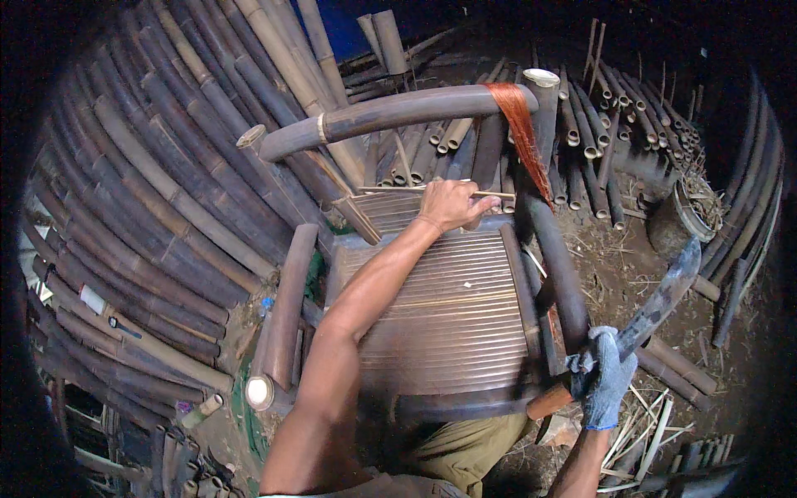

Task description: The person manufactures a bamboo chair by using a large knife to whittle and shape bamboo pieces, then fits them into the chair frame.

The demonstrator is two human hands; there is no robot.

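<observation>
A dark bamboo chair (398, 402) stands before me, its slatted seat (448, 324) facing up. Toward the back of the seat, my left hand (451, 206) is bare and closed on a thin bamboo strip (496, 194) lying crosswise. A grey work glove covers my right hand (608, 378), which grips a machete beside the chair's right armrest (560, 274). The machete's broad, stained blade (664, 295) points up and away to the right, and its wooden handle (550, 403) shows below the glove. Orange-red fibre strands (519, 124) hang over the top rail (398, 109).
Long bamboo poles (166, 166) lean at the left. Cut bamboo tubes (585, 133) are stacked behind the chair. A bucket of shavings (685, 216) stands at the right. Pale bamboo splinters (643, 436) litter the ground at the lower right.
</observation>
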